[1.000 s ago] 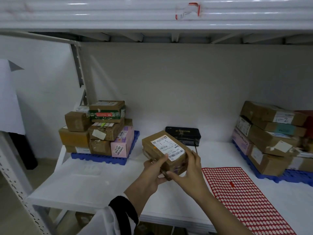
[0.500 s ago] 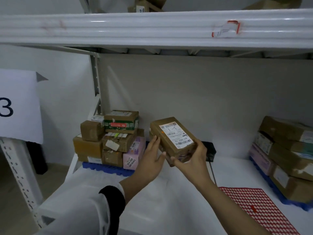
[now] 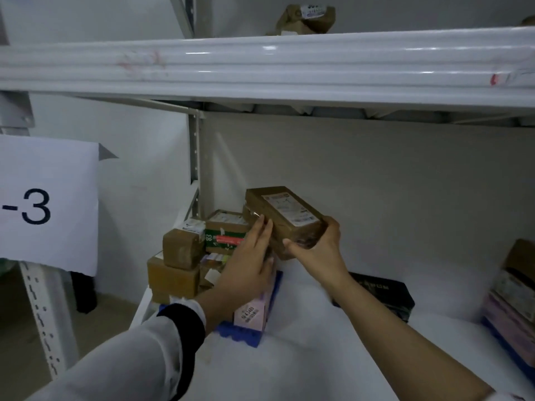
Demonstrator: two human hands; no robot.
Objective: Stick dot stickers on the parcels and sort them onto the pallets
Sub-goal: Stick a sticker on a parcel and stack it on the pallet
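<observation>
A brown cardboard parcel (image 3: 285, 218) with a white shipping label on top is held in the air just right of the left stack of parcels (image 3: 185, 256). My right hand (image 3: 318, 247) grips its near right end, thumb curled under the front edge. My left hand (image 3: 249, 261) lies with straight fingers against the parcel's left side. The stack stands on a blue pallet (image 3: 246, 335), with a pink box (image 3: 252, 314) leaning at its right. No dot sticker shows on the held parcel's visible faces.
A white upper shelf beam (image 3: 260, 68) runs overhead. A black box (image 3: 382, 296) lies on the white shelf behind my right arm. More parcels (image 3: 515, 290) on a second blue pallet are at the right edge. A paper sign marked "-3" (image 3: 46, 204) hangs at left.
Both hands have carried the parcel up and left, from over the shelf's middle to beside the left stack. The view has swung left, so the red sticker sheet is out of sight.
</observation>
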